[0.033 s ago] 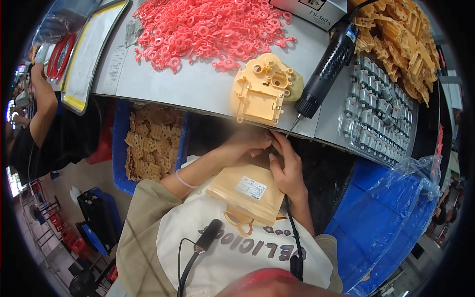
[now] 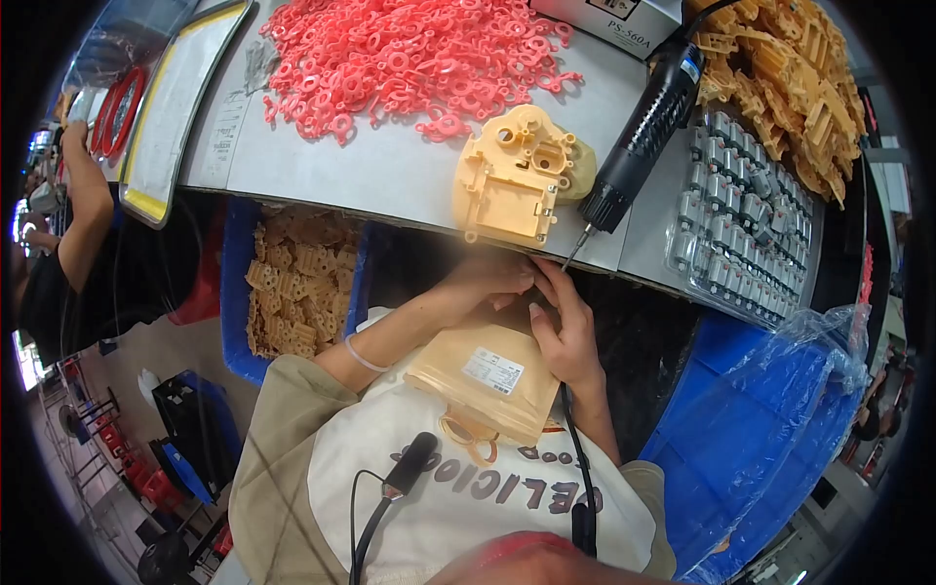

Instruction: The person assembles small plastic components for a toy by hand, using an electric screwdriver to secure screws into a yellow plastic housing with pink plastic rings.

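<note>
Head view, looking down over a person's lap to a worktable. The left hand and right hand come together just below the table's near edge, their fingers curled toward each other. Whether they grip something small between them cannot be told.

A tan plastic case with a white label lies tilted on the lap, nearer the wearer than both hands. The right hand's heel is close beside its right edge; contact there is unclear. A ring-shaped part shows at the case's lower edge.

Beyond the hands, a cream housing with a rectangular recess lies at the table's edge. A black electric screwdriver slants down from upper right, its bit ending near the right hand's fingers.

The left hand's fingertips are partly covered by the right hand and in shadow. The case's underside is out of sight. At the top, a grey box and a pile of pink parts are cut off; a co-worker's arm at far left is warped by the lens.
</note>
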`<state>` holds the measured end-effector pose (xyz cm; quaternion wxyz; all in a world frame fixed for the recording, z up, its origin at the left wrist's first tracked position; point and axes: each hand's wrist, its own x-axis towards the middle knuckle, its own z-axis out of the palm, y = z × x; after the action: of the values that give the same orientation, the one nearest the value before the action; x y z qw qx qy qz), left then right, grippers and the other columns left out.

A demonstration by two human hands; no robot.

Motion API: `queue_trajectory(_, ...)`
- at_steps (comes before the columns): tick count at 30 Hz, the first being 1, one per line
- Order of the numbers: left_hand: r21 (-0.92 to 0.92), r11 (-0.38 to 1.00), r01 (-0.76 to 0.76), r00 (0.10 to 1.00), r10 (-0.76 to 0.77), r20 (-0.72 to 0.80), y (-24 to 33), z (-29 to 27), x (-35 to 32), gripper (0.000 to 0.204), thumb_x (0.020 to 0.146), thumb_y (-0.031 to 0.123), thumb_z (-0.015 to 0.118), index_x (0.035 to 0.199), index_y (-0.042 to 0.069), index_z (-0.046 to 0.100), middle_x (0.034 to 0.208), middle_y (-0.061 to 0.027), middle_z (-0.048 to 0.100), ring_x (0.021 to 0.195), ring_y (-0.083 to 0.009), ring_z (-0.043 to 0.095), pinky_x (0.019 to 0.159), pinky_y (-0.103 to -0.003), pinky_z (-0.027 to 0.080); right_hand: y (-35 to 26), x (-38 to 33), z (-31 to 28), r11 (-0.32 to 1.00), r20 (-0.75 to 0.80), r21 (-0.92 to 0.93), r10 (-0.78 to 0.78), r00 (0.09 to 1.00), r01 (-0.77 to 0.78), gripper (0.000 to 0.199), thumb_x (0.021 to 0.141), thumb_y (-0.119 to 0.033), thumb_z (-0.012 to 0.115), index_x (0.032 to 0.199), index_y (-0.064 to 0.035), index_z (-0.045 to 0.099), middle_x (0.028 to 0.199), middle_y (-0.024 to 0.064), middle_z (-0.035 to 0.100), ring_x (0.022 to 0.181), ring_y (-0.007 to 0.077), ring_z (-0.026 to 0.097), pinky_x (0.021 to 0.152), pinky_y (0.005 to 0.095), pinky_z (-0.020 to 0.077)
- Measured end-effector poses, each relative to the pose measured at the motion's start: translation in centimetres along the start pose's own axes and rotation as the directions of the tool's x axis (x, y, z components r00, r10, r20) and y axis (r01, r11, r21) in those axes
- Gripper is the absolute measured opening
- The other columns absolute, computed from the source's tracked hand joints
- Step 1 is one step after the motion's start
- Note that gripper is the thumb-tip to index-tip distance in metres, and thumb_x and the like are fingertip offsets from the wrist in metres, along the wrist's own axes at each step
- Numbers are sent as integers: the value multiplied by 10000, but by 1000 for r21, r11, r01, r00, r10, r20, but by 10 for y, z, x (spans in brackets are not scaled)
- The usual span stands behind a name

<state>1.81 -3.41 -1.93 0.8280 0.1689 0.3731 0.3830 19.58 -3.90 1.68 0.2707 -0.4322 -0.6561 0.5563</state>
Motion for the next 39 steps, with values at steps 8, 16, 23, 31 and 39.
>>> queue_trajectory(8,99,995,-4,1000,4,3,-4,-2,3,155,818,152,654,862,14,601,619,-29,522,530,-82,462,495,-217,342,2,2,-4,867,-6,494,79,997,-66,419,839,71,475,1253,74,411,1296,188,476,1243,264,441,1027,344,339)
queue_trajectory(16,213,977,25,1000,-27,4,0,-5,-1,215,817,148,660,928,-35,634,660,-32,577,589,-83,508,561,-210,396,11,5,-6,974,-129,222,85,988,-55,284,832,55,571,1115,74,555,1146,147,590,1037,194,570,910,295,440)
queue_trajectory(23,287,956,64,997,-71,13,-1,-6,2,264,814,133,651,995,-57,625,647,-45,574,595,-84,514,574,-218,393,-4,14,-13,997,-108,-21,69,992,-72,195,776,14,634,969,16,665,823,91,674,747,129,618,704,240,480)
queue_trajectory(31,333,938,94,995,-103,9,1,-5,4,269,820,139,648,1001,-58,623,671,-49,586,597,-88,519,570,-218,399,9,15,-13,998,-113,-54,15,994,-21,170,760,19,651,929,29,668,752,89,677,675,132,628,658,237,489)
queue_trajectory(39,260,963,77,997,-74,-21,13,9,0,205,824,155,632,876,-44,630,676,-67,602,606,-117,553,598,-233,429,14,17,-9,995,-115,57,87,990,-81,137,764,45,645,899,37,669,768,73,678,707,108,621,686,232,489)
